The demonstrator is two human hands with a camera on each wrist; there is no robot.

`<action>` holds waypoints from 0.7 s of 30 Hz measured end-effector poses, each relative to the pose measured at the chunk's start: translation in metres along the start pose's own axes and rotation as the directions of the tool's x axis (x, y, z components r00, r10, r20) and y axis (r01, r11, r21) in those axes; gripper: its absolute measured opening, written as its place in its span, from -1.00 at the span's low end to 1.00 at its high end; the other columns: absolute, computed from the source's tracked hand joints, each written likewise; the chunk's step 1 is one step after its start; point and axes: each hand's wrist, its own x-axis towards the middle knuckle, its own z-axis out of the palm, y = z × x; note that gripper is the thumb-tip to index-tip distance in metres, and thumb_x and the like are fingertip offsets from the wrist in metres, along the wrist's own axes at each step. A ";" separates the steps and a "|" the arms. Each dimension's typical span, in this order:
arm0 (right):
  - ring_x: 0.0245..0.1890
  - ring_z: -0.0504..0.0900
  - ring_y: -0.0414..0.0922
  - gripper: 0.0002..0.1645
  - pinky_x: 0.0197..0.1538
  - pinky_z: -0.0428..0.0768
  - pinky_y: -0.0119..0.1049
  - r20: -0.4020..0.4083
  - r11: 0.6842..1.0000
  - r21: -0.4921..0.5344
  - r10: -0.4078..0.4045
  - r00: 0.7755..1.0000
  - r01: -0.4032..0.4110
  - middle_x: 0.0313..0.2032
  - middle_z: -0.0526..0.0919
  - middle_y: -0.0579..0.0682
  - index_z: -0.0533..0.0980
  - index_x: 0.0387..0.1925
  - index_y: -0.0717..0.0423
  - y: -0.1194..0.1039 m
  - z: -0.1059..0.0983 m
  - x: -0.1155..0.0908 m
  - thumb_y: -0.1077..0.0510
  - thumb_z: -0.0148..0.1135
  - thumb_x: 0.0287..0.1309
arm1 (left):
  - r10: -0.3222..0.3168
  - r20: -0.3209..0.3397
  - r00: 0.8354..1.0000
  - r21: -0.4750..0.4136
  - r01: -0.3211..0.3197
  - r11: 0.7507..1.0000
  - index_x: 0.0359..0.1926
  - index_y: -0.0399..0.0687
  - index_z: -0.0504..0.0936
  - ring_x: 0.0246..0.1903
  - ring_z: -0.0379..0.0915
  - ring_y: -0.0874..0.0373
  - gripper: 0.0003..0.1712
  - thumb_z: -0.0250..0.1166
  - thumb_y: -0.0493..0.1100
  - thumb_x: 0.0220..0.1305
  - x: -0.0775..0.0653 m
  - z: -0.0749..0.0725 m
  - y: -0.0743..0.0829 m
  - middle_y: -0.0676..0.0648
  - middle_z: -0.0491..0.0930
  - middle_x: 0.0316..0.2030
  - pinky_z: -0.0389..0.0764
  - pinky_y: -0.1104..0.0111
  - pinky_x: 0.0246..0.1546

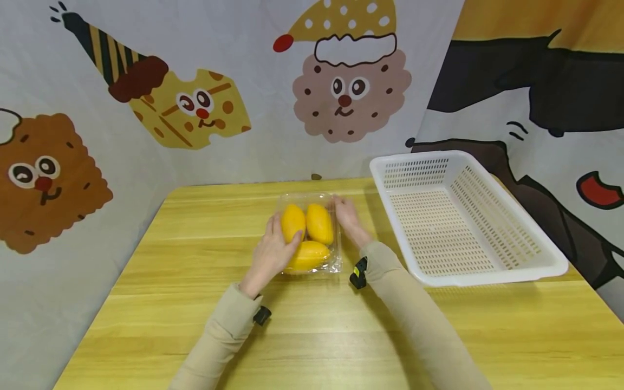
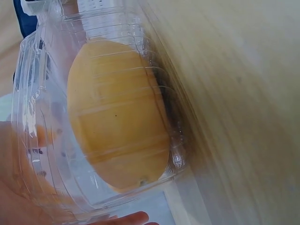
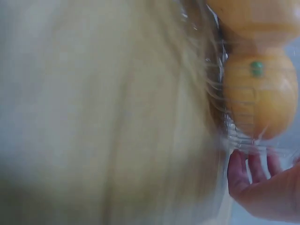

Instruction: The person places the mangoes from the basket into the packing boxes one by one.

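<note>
A clear plastic box (image 1: 336, 264) lies on the table with three yellow mangoes inside: one at the left (image 1: 293, 221), another at the right (image 1: 319, 223), and the third across the front (image 1: 310, 255). My left hand (image 1: 274, 250) holds the box's left side, thumb over the top and fingers along the wall. At the far right corner, my right hand (image 1: 347, 215) grips the box edge with bent fingers (image 3: 238, 173). The left wrist view shows one mango (image 2: 117, 117) through the ribbed clear wall.
A white plastic basket (image 1: 411, 254) with slotted walls stands to the right of the box on the wooden table (image 1: 195, 271). Behind the table hangs a printed cloth (image 1: 263, 162) with cartoon figures. Dark wrist cameras (image 1: 359, 272) sit at both sleeves.
</note>
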 end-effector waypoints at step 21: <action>-0.30 0.43 -0.08 -0.53 -0.33 0.44 -0.40 0.136 0.963 -0.256 -0.055 0.989 0.089 -0.23 0.47 0.15 0.34 0.01 0.36 0.015 -0.018 -0.095 0.02 -0.30 0.45 | 0.006 -0.021 1.000 0.007 -0.006 1.000 0.48 -0.23 -0.18 0.02 0.47 -0.39 -0.02 -0.09 0.32 0.34 -0.001 0.001 0.001 -0.34 -0.05 0.45 0.60 -0.13 -0.11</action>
